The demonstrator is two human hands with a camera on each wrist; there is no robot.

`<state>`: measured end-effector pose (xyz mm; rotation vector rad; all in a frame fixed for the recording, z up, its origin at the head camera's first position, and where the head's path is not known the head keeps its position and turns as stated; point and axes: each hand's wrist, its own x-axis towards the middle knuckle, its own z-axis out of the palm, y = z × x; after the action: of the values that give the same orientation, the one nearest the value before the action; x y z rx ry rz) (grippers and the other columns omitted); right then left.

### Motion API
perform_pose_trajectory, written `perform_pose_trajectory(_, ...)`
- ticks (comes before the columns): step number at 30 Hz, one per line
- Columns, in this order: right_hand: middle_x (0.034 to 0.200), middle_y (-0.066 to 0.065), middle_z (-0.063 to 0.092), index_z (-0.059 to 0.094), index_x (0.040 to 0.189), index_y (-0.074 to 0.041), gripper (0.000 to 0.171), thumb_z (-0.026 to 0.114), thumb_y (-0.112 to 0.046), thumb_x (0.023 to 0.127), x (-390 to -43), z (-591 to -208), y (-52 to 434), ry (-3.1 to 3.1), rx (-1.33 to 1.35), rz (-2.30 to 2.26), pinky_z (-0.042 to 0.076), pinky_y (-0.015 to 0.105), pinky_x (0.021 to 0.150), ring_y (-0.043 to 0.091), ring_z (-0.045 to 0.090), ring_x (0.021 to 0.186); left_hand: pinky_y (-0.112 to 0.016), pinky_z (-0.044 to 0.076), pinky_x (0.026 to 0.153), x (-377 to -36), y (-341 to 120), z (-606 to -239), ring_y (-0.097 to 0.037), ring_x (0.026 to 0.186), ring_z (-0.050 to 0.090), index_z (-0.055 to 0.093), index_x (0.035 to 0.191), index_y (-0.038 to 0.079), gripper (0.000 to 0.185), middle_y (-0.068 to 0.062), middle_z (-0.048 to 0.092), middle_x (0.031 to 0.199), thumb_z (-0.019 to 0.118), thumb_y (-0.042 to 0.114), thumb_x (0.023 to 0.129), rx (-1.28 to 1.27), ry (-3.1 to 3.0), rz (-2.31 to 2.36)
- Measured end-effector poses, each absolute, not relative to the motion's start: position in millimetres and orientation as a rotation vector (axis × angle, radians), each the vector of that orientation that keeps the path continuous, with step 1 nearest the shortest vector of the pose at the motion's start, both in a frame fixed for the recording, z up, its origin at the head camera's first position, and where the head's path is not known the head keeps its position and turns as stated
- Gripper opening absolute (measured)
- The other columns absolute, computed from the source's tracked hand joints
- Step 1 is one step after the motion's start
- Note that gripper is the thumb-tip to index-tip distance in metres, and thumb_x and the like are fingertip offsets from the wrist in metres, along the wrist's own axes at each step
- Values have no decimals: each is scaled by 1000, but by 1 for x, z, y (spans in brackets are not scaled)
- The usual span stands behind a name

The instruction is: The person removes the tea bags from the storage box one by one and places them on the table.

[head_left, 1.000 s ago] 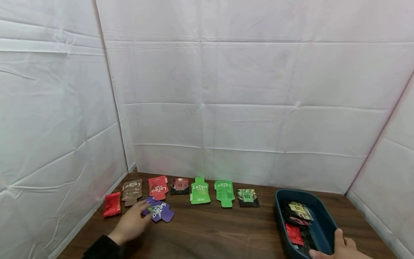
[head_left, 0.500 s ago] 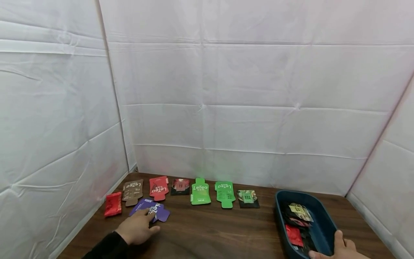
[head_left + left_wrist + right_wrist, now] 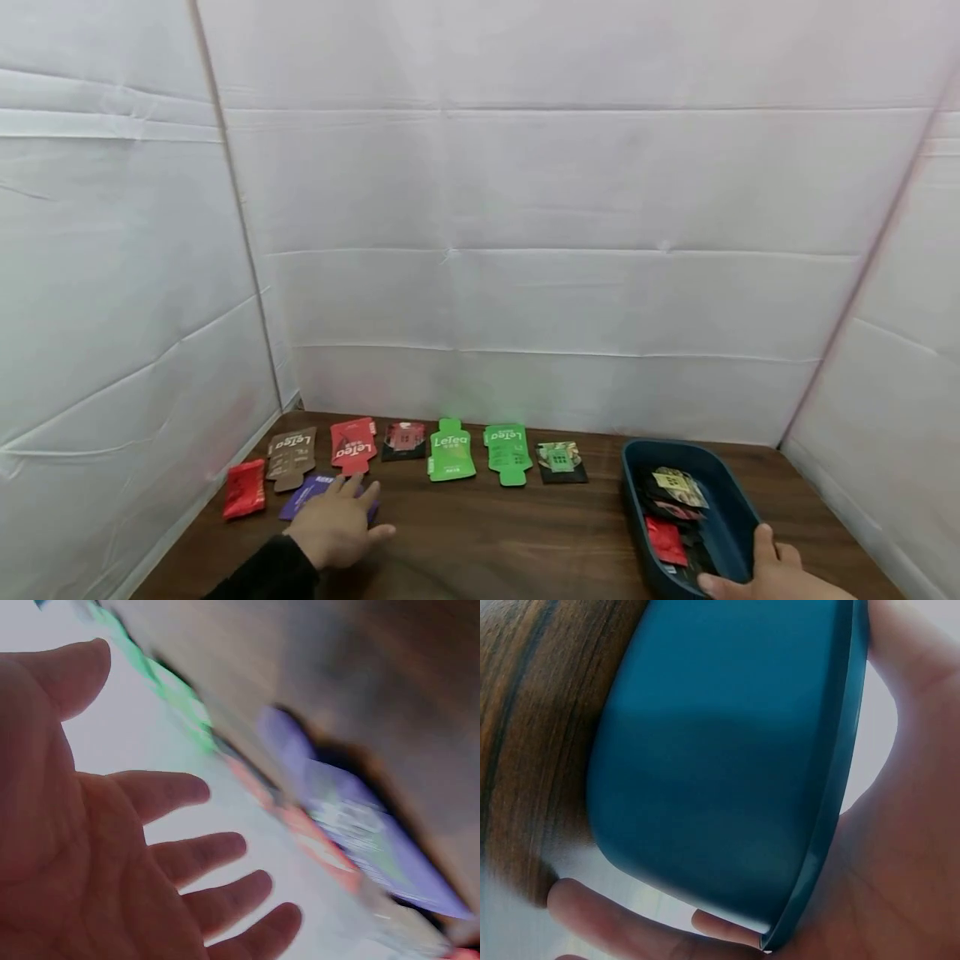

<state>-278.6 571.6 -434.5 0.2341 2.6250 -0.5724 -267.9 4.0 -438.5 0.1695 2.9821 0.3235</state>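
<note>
A purple flat carton (image 3: 306, 493) printed LeTea lies on the wooden table at the left, partly hidden in the head view by my left hand (image 3: 336, 521). In the left wrist view that hand's fingers (image 3: 202, 859) are spread and hold nothing, and the purple carton (image 3: 360, 825) shows apart from them. My right hand (image 3: 780, 575) grips the near right corner of a dark blue plastic bin (image 3: 738, 504), thumb and fingers about its rim. In the right wrist view the bin's outer wall (image 3: 712, 750) fills the middle. Black sachets (image 3: 675, 487) and a red sachet (image 3: 664, 540) lie inside.
Along the back edge lie a brown carton (image 3: 291, 457), a red carton (image 3: 352, 443), a black-and-red sachet (image 3: 405, 440), two green cartons (image 3: 452, 452) and a black-and-green sachet (image 3: 561, 462). A red sachet (image 3: 244, 489) lies far left. White cloth walls (image 3: 480, 208) enclose the table.
The purple carton has shifted left under my left hand, toward the brown carton. That hand has since spread its fingers and lifted off. The right hand stays on the bin; the head view has turned slightly.
</note>
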Motion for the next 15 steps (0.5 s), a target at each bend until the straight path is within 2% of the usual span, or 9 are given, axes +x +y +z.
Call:
perform_pose_trajectory(7, 128, 60, 8, -10, 137, 29, 139, 69, -70, 80, -278, -427, 560, 2550, 147, -716, 28, 76, 95, 76, 19, 119, -59, 16, 114, -269, 73, -424, -40, 146, 18, 31, 154, 1, 88, -20, 24, 159, 55, 61, 94, 507, 3291, 86)
perform_pose_trajectory(11, 129, 60, 8, -11, 137, 28, 139, 69, -71, 79, -275, -428, 564, 2548, 170, -714, 27, 77, 94, 76, 18, 119, -51, 7, 117, -286, 126, -413, -32, 149, 6, 15, 158, 2, 95, -15, 7, 163, 43, 67, 95, 777, 3343, -149)
perform_pose_trajectory(15, 129, 59, 8, -12, 137, 27, 140, 69, -71, 79, -274, -428, 569, 2535, 187, -748, 27, 76, 96, 75, 17, 120, -45, 7, 118, -303, 182, -404, -27, 150, 3, 9, 159, 4, 90, -13, 2, 164, 32, 67, 99, 1059, 3323, -288)
